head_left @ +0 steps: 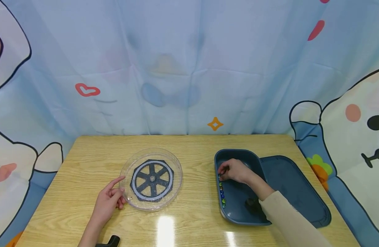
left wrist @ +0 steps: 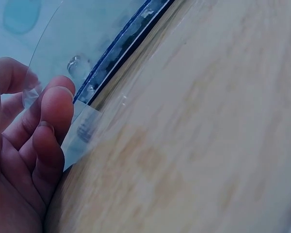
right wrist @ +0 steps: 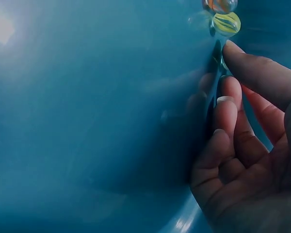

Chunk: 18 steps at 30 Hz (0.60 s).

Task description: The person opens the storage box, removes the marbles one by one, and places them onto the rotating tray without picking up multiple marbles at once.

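In the head view my left hand (head_left: 106, 202) grips the near left rim of a clear round dish (head_left: 178, 187), index finger at the edge and other fingers curled. Inside the dish lies a dark wheel-like piece (head_left: 153, 176) with a pale ring and spokes. My right hand (head_left: 235, 171) reaches into a blue tray (head_left: 239, 219), pinching a glass marble (right wrist: 223, 64), mostly hidden by the fingers, near the tray's left wall. A row of several coloured marbles (head_left: 222, 195) runs along that wall. The right wrist view shows a yellow-striped marble (right wrist: 226, 24) just beyond the fingertips.
A flat blue lid-like panel (head_left: 291, 185) adjoins the tray on the right. The wooden table (head_left: 195, 171) carries everything, with a printed curtain (head_left: 177, 68) behind. A black object (head_left: 112, 241) sits by the left wrist.
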Tool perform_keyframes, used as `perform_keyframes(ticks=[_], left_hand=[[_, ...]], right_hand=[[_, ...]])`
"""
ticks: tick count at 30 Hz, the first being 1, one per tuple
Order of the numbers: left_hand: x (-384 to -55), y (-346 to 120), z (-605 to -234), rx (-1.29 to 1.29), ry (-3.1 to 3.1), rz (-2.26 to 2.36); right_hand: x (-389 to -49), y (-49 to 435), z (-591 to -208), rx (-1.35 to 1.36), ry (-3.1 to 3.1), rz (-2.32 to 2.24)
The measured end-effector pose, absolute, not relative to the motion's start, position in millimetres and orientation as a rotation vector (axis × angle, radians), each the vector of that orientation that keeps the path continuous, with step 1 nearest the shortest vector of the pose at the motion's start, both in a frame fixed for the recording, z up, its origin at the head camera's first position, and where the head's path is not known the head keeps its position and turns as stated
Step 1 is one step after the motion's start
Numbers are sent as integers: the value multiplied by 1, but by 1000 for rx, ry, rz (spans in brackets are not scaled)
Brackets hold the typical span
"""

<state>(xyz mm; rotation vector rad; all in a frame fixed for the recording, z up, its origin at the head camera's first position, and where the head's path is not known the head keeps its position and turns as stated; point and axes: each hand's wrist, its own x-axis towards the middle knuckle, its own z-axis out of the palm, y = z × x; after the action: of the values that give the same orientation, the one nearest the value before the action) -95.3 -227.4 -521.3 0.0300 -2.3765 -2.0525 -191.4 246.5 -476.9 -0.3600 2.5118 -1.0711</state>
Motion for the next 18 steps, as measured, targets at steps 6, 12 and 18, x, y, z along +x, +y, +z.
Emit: perform_keyframes(ticks=[6, 12, 18], left_hand=[[-95, -228, -522, 28, -2373, -2056], [-96, -228, -522, 53, -2384, -2052], [-96, -227, -522, 69, -2393, -2044]], right_hand=[[-192, 246, -475, -349, 2511, -1059], [-192, 249, -468, -346, 2497, -1096], [-191, 256, -455, -363, 2530, -1131]])
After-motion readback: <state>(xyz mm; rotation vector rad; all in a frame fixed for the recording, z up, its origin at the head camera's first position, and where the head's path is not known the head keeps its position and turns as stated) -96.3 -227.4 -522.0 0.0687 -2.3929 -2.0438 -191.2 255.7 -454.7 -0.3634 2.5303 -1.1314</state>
